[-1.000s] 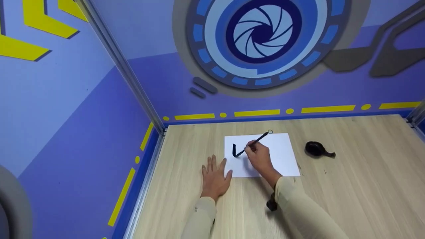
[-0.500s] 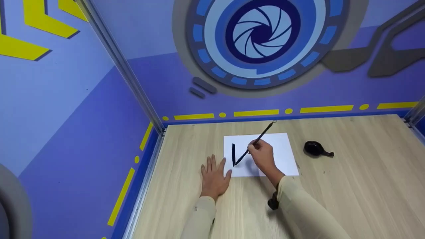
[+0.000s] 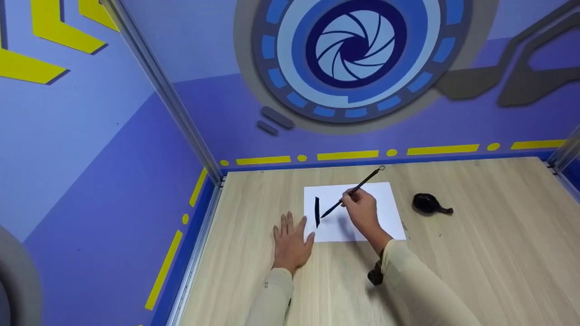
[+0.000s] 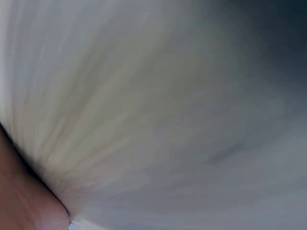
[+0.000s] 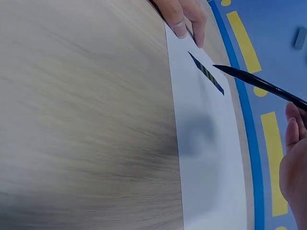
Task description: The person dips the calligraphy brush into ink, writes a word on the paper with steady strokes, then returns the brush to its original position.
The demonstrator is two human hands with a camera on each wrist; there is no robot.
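Note:
A white sheet of paper (image 3: 333, 231) lies on the wooden table and bears one black upright ink stroke (image 3: 317, 212) near its left side. My right hand (image 3: 362, 209) pinches a dark ink brush (image 3: 369, 177) with a small loop at its top end. The brush slants over the paper; in the right wrist view its black tip (image 5: 225, 69) appears raised off the sheet, beside the stroke. My left hand (image 3: 292, 244) lies flat with fingers spread, its fingertips and thumb at the paper's left edge. Only part of that hand shows in the left wrist view.
Right of the paper sits a small black ink dish (image 3: 426, 203) with a short handle. The wooden table (image 3: 489, 253) meets a printed blue wall (image 3: 281, 145) at the back and another at the left, joined by a metal post (image 3: 158, 77).
The ink stroke has grown longer downward. My right hand has moved slightly right, and the brush tip has lifted from the stroke's lower end. My left hand has stayed in place.

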